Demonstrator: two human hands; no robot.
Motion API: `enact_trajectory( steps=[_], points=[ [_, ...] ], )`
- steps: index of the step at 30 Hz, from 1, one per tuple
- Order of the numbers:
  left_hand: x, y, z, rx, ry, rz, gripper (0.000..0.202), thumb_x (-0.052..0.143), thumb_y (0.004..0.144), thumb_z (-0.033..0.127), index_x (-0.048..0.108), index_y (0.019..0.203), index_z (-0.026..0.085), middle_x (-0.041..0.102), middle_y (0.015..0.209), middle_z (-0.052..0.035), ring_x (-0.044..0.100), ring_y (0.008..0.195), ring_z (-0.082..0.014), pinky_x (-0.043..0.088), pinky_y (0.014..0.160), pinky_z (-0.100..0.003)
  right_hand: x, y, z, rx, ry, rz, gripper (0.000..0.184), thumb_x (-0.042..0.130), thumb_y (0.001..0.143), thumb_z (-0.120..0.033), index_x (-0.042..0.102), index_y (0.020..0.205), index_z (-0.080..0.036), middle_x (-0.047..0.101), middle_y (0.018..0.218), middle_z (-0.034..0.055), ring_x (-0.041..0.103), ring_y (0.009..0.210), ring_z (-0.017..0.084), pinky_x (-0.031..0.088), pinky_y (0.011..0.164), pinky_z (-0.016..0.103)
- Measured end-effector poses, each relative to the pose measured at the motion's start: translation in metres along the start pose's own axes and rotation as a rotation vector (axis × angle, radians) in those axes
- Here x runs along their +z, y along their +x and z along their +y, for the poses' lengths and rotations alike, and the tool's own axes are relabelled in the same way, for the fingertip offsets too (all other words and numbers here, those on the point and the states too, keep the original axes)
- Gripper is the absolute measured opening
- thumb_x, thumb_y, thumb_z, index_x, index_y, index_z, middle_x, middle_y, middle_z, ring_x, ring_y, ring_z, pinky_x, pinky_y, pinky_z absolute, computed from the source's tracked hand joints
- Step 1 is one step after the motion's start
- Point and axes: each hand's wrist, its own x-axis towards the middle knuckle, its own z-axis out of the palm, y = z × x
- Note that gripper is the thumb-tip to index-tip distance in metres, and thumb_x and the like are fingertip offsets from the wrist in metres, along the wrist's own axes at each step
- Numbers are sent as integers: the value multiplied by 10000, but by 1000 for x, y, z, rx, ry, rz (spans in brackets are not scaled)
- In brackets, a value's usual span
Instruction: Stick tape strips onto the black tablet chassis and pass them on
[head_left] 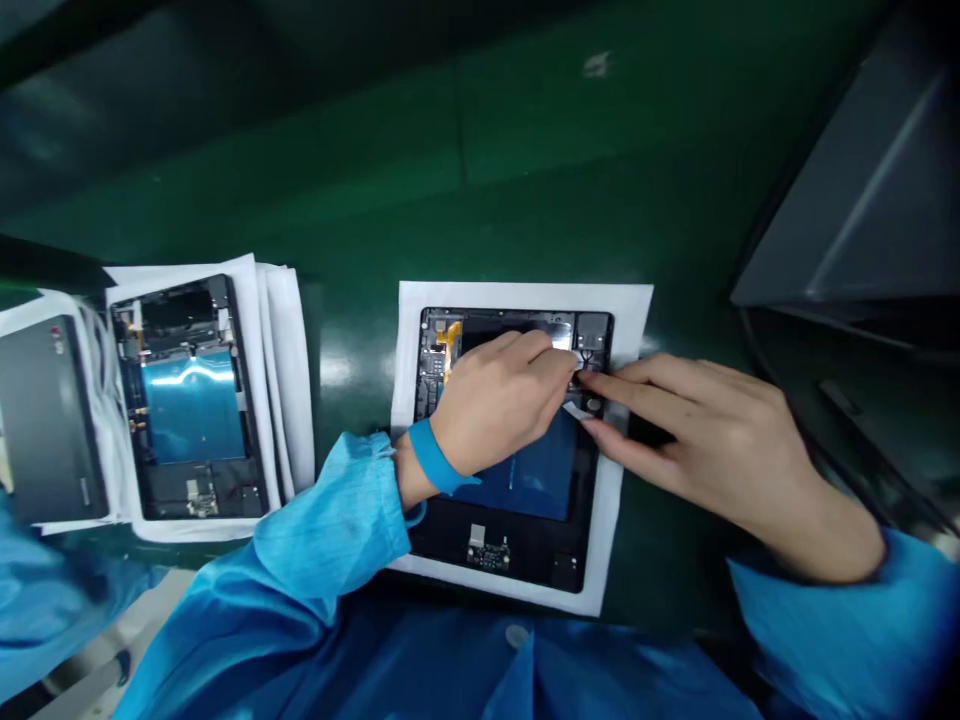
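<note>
A person in blue sleeves leans both bare hands over an opened tablet (536, 470) that lies, insides up, on a white sheet (628, 320) on a green table (525, 230). From where I stand, the step in hand looks like fine fingertip work inside the tablet, near its upper right corner, where a small white strip (576, 411) sits between the two hands. A next move there would seem to call for small, steady fingertips and a light touch on the thin parts. The left hand (506, 405) reaches across the tablet from its lower left, back of the hand up, fingers curled inward; its fingertips are largely hidden, so I cannot tell whether it pinches anything. A blue band (436, 458) circles that wrist. The right hand (697, 430) comes in from the tablet's right side, index finger and thumb stretched toward the corner with a narrow gap between their tips; the thumb tip is at the strip's lower end, though whether it presses on it is unclear. Left of the tablet, well apart, a second opened tablet (195, 410) lies on stacked white sheets.
</note>
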Motion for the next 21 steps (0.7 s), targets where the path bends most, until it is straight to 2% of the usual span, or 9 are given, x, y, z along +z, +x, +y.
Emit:
enact_trajectory(
  steps=[3, 6, 11, 21],
  points=[
    [1, 0, -1, -2, -13, 10, 233, 440, 991, 206, 644, 886, 164, 616, 842, -40, 568, 770, -184, 461, 700, -327, -2, 2, 0, 113, 139, 51, 207, 618, 890, -230, 671, 1090, -230, 717, 919, 21, 665, 729, 142, 526, 640, 269],
    [1, 1, -2, 1, -27, 12, 228, 444, 988, 203, 641, 881, 165, 615, 834, -41, 566, 754, -186, 463, 691, -334, -2, 7, 1, 180, 68, 124, 211, 626, 877, -212, 671, 1082, -230, 723, 869, 18, 667, 688, 136, 510, 593, 256],
    [0, 2, -2, -5, -45, 28, 207, 470, 976, 206, 645, 873, 166, 619, 822, -39, 567, 737, -193, 463, 665, -342, 3, 13, 3, 118, -146, 108, 139, 631, 868, -200, 666, 1003, -193, 711, 787, 22, 647, 638, 138, 443, 525, 260],
    [-2, 3, 0, -15, -48, 12, 198, 479, 970, 197, 648, 870, 167, 621, 813, -38, 571, 725, -187, 470, 651, -344, 2, 14, -1, 81, -225, 38, 173, 651, 868, -168, 636, 1040, -164, 709, 834, 37, 643, 674, 146, 461, 555, 274]
  ],
)
